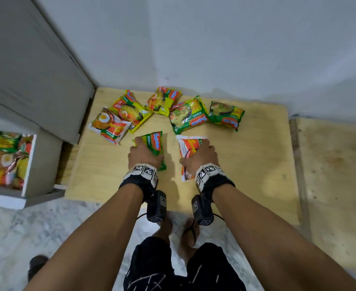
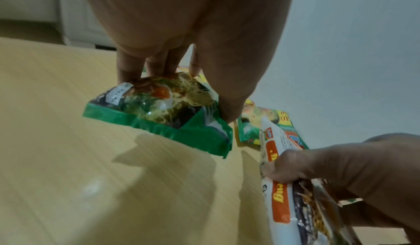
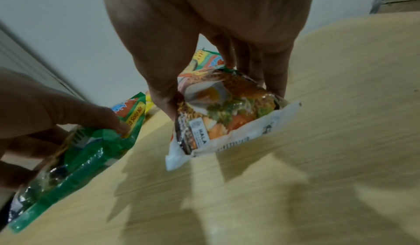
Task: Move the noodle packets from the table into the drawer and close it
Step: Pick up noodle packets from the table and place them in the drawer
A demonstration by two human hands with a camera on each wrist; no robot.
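My left hand (image 1: 144, 153) grips a green noodle packet (image 1: 154, 143) over the wooden table (image 1: 246, 164); in the left wrist view the fingers and thumb clamp that green packet (image 2: 159, 112) from above, its near edge lifted off the wood. My right hand (image 1: 200, 157) grips a white-and-red packet (image 1: 186, 148), shown in the right wrist view as the white packet (image 3: 227, 116) pinched between thumb and fingers. Several more packets (image 1: 185, 116) lie in an arc at the table's far edge. The open drawer (image 1: 31, 164) at the left holds several packets.
A grey cabinet (image 1: 32, 70) rises behind the drawer, at the table's left edge. A white wall (image 1: 215, 38) backs the table. A second wooden board (image 1: 336, 175) lies to the right. My feet stand on the marble floor (image 1: 47, 232) below the table's near edge.
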